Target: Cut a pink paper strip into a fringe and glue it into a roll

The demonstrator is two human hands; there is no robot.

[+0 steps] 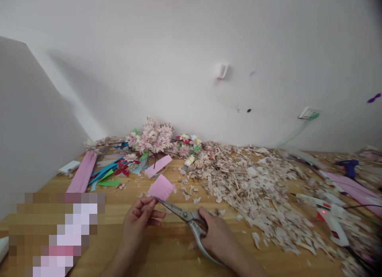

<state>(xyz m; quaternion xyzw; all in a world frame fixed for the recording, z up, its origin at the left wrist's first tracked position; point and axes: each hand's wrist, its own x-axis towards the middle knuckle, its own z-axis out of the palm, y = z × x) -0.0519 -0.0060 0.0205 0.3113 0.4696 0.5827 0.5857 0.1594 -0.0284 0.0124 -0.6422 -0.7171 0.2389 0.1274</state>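
Observation:
My left hand (142,215) pinches the lower corner of a pink paper piece (162,187), whose right edge looks fringed. In my right hand (213,233) are metal scissors (195,228), with fingers wrapped round the handles. The blades point up and left, and their tips reach the paper's lower edge beside my left fingertips. Just behind lies a separate pink paper strip (159,166). Pale flowers with pink centres (155,136) stand in a bunch against the wall.
Dry, pale husk-like scraps (253,185) cover the table's middle and right. A white glue gun (331,221) with a red light and a blue glue gun (348,167) lie at right. Pink crepe paper (82,173) and green strips (109,182) are at left.

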